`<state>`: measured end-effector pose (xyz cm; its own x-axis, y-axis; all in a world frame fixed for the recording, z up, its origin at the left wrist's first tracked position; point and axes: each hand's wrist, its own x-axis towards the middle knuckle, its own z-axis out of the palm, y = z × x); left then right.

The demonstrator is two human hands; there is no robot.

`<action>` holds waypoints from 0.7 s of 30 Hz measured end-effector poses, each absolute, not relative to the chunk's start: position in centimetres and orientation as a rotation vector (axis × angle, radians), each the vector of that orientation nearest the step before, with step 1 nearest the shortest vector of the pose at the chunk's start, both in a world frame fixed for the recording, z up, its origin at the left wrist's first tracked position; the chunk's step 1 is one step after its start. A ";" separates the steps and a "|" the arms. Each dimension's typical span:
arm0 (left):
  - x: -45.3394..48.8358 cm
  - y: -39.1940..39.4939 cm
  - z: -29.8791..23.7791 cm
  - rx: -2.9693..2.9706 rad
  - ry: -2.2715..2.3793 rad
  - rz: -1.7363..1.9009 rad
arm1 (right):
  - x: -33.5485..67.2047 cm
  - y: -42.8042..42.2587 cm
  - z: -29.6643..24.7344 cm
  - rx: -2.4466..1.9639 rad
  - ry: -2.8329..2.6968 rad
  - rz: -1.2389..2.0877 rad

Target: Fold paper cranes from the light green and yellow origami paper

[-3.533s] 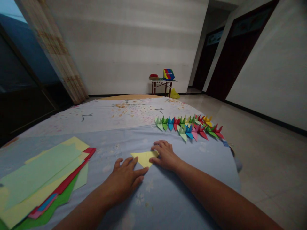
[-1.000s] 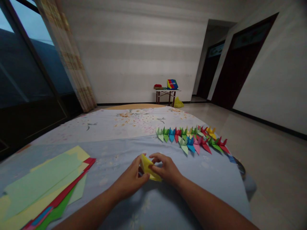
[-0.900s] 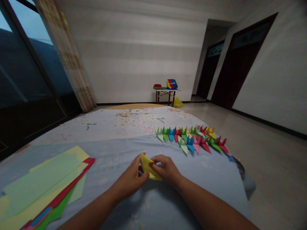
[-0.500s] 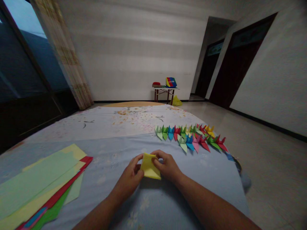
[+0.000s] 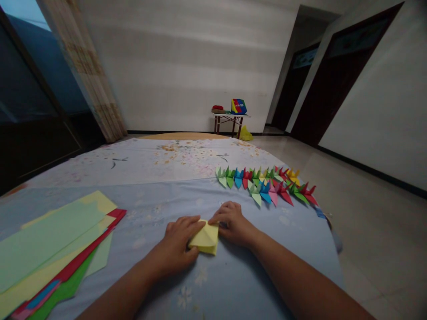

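Observation:
A small folded piece of yellow origami paper (image 5: 206, 238) lies on the blue part of the tablecloth, with crease lines across its top. My left hand (image 5: 180, 242) grips its left side, fingers over the upper edge and thumb at the lower left. At the upper right corner, my right hand (image 5: 233, 223) has its bent fingers closed on the paper; the thumb is partly hidden. Beyond my right hand stand two rows of folded paper cranes (image 5: 263, 191) in green, blue, red, pink and yellow.
Loose coloured paper sheets (image 5: 50, 244) lie in an overlapping pile at the left. A floral tablecloth (image 5: 160, 164) covers the round table. Against the far wall, a small table (image 5: 230, 116) carries a colourful box (image 5: 239, 106). A yellow bag (image 5: 246, 134) sits on the floor beside it.
The yellow paper has gone from being held up and tilted between both hands to lying lower on the cloth. My left hand now spreads over its left side. The view has shifted slightly.

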<state>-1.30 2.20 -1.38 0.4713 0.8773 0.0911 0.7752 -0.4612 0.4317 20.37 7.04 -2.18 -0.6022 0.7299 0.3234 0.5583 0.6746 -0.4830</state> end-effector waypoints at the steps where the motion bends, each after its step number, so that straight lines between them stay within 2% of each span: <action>1: -1.5 2.1 -1.3 2.434 1.384 0.382 | 20.5 7.0 -2.1 -0.984 -2.408 0.446; 7: -1.8 1.8 -0.3 2.480 1.371 0.180 | 20.9 6.8 -1.8 -0.937 -2.496 0.421; 21: -1.3 2.2 -1.7 2.655 1.512 0.173 | 20.9 7.0 -1.8 -1.061 -2.403 0.409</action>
<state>-1.35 2.19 -1.71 0.5061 0.8605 0.0579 0.8513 -0.5092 0.1265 20.90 7.01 -1.79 -0.5849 0.7520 0.3040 0.6089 0.6547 -0.4479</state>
